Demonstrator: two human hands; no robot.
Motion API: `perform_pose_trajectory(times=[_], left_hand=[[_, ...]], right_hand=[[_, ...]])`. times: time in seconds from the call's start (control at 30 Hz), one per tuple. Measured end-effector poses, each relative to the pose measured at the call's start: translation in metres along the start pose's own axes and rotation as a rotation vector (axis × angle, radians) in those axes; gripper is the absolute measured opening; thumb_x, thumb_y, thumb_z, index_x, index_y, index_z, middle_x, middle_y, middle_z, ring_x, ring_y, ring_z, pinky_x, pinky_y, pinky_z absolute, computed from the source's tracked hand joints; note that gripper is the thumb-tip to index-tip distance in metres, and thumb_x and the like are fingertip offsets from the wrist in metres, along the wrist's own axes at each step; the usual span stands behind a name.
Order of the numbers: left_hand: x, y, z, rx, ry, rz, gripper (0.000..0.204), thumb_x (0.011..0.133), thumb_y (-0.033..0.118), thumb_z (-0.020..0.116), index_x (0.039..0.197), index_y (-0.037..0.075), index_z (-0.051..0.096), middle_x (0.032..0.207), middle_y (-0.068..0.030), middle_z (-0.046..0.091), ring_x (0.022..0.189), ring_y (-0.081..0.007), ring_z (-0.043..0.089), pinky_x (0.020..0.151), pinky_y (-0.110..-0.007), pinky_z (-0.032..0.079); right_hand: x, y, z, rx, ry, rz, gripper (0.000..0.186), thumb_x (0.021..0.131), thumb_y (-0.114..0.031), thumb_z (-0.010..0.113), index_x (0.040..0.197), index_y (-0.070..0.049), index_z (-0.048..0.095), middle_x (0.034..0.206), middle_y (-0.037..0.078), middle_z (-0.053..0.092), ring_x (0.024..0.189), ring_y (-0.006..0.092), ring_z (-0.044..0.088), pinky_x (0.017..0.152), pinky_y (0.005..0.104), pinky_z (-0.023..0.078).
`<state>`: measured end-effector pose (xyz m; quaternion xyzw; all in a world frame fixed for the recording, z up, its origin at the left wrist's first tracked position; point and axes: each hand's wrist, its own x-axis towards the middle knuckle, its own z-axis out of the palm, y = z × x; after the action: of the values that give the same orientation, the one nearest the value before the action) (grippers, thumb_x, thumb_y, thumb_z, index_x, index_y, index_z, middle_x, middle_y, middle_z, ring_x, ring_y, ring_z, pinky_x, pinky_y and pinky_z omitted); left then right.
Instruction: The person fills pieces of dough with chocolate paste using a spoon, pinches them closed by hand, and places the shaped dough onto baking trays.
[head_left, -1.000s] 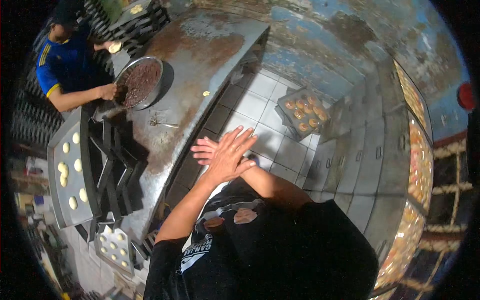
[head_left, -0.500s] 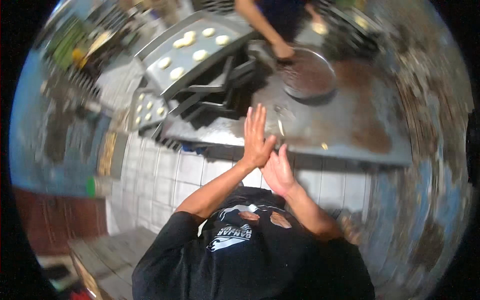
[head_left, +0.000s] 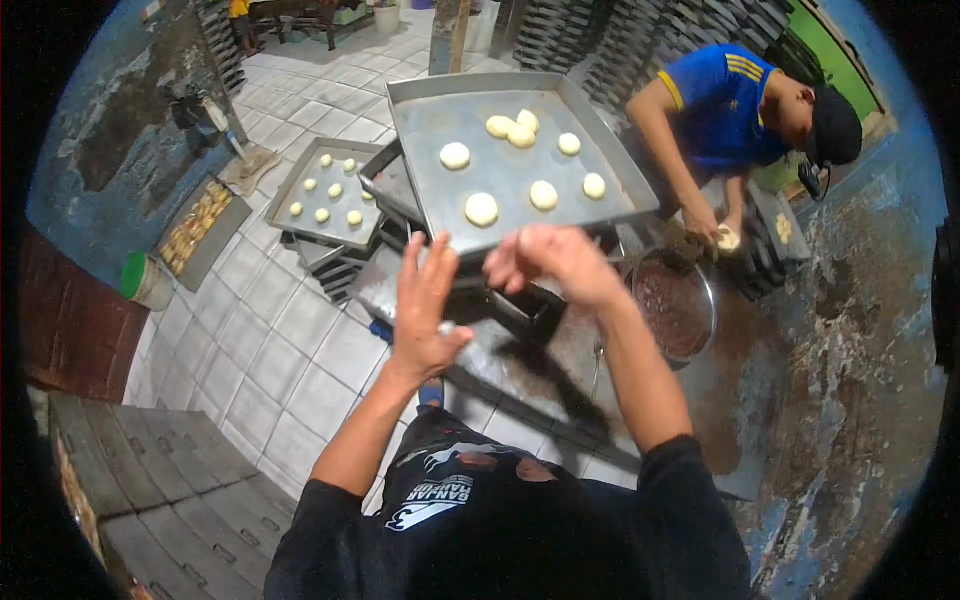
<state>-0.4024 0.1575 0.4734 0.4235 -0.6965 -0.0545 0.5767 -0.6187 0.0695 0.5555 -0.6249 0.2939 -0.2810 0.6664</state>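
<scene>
My left hand [head_left: 425, 310] is open with its fingers stretched upward, just short of the near edge of a large metal tray [head_left: 420, 110]. My right hand [head_left: 565, 265] is at the same edge, blurred, with loosely bent fingers and nothing visible in them. Several pale, round dough balls [head_left: 455, 156] lie spread on the tray. Three of them, a dough cluster [head_left: 520, 135], touch one another near the middle. The tray rests tilted on other dark trays above a metal worktable [head_left: 510, 370].
A smaller tray of dough balls [head_left: 335, 190] stands to the left. On the right, a co-worker [head_left: 720, 120] handles dough beside a round pan of brown filling [head_left: 672, 305]. A filled tray [head_left: 200, 230] and a green-lidded tub [head_left: 145, 280] are on the tiled floor. Stacked grey moulds [head_left: 150, 470] stand lower left.
My hands were pressed together; now they are apart, the right one further right and up at the tray. The view has turned, showing more of the tray and the co-worker.
</scene>
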Motion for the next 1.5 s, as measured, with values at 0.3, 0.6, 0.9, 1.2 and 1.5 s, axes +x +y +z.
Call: perform_pose_trajectory(times=[0.3, 0.6, 0.9, 1.2, 1.5], left_hand=[[0.052, -0.097, -0.052, 0.097, -0.048, -0.076, 0.050, 0.092, 0.020, 0.068, 0.135, -0.002, 0.059, 0.137, -0.0222, 0.061, 0.127, -0.0388, 0.058, 0.110, -0.048, 0.043], [0.085, -0.080, -0.013, -0.124, -0.020, -0.010, 0.033, 0.089, 0.005, 0.068, 0.120, -0.003, 0.067, 0.116, -0.0216, 0.071, 0.106, -0.0336, 0.069, 0.095, -0.041, 0.054], [0.091, 0.029, 0.113, -0.912, -0.184, -0.627, 0.044, 0.106, 0.015, 0.053, 0.144, -0.005, 0.047, 0.127, -0.0143, 0.061, 0.111, -0.0211, 0.062, 0.096, -0.031, 0.051], [-0.041, 0.131, 0.251, -0.702, -0.307, -0.505, 0.032, 0.111, 0.030, 0.048, 0.094, 0.005, 0.057, 0.085, 0.0000, 0.056, 0.077, -0.0068, 0.049, 0.067, -0.027, 0.043], [-0.139, 0.197, 0.275, -0.870, -0.561, -1.039, 0.045, 0.109, 0.042, 0.048, 0.123, 0.000, 0.058, 0.103, -0.0095, 0.063, 0.092, -0.0157, 0.058, 0.078, -0.031, 0.051]], right_hand=[[0.228, 0.064, -0.206, -0.965, 0.965, 0.324, 0.056, 0.087, -0.043, 0.073, 0.103, 0.011, 0.071, 0.095, 0.021, 0.072, 0.085, 0.0255, 0.071, 0.072, 0.0386, 0.054], [0.128, 0.027, -0.210, -0.672, 0.773, 0.347, 0.031, 0.083, -0.032, 0.076, 0.078, -0.002, 0.067, 0.069, 0.005, 0.063, 0.063, 0.0147, 0.057, 0.059, 0.0345, 0.046], [-0.041, -0.034, -0.050, -1.107, 0.838, -0.261, 0.021, 0.088, -0.016, 0.076, 0.092, 0.001, 0.064, 0.081, 0.016, 0.061, 0.069, 0.0280, 0.063, 0.066, 0.0370, 0.051], [-0.233, 0.076, -0.017, -0.647, 1.041, -0.067, 0.029, 0.094, -0.009, 0.071, 0.120, 0.002, 0.065, 0.104, 0.013, 0.071, 0.096, 0.0170, 0.068, 0.076, 0.0312, 0.055], [-0.352, 0.160, -0.008, 0.238, 1.158, -0.174, 0.038, 0.099, -0.010, 0.067, 0.132, 0.006, 0.058, 0.104, 0.008, 0.073, 0.091, 0.0117, 0.067, 0.081, 0.0257, 0.053]])
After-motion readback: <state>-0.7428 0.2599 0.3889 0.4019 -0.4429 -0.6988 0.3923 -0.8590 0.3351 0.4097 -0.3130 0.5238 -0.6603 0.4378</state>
